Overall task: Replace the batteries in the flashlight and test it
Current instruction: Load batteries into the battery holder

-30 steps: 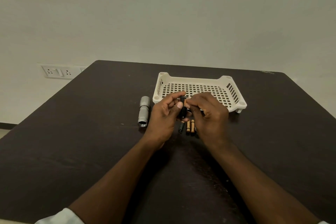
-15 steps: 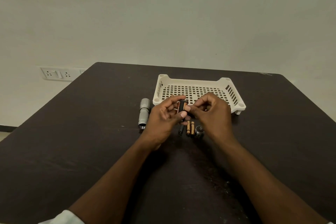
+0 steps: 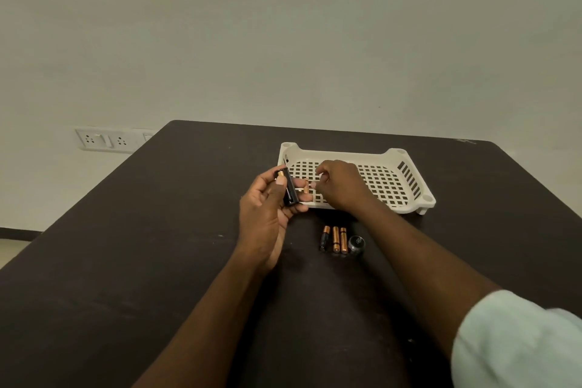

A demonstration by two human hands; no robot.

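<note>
Head view: only one camera, looking down at the desk (image 3: 157, 261).
Left hand: left hand (image 3: 267, 208) gripped a black battery holder (image 3: 290, 190), thumb on one side and fingers curled round the other.
Holder: it stood nearly upright, long way pointing up and away, with a copper battery end showing at the top.
Right hand: right hand (image 3: 341, 184) pinched a small battery (image 3: 306, 186) between thumb and fingertips, over the front edge of the white tray (image 3: 409, 173).
Small battery: it lay mostly sideways, pointing left at the holder, just beside it. I could not tell if they touched.
Key link: the holder sat to the left of the right fingers, so my guess was the battery had to go left and turn to line up with the holder's long side.
Nearer hand: the right hand was the one close to the loose battery.
Spare batteries: three batteries (image 3: 335, 239) lay side by side on the desk, below both hands.
Cap: a round dark cap (image 3: 356, 243) sat just right of them.
Flashlight body: not in view.
Wall: a socket plate (image 3: 107, 140) was far left.
</note>
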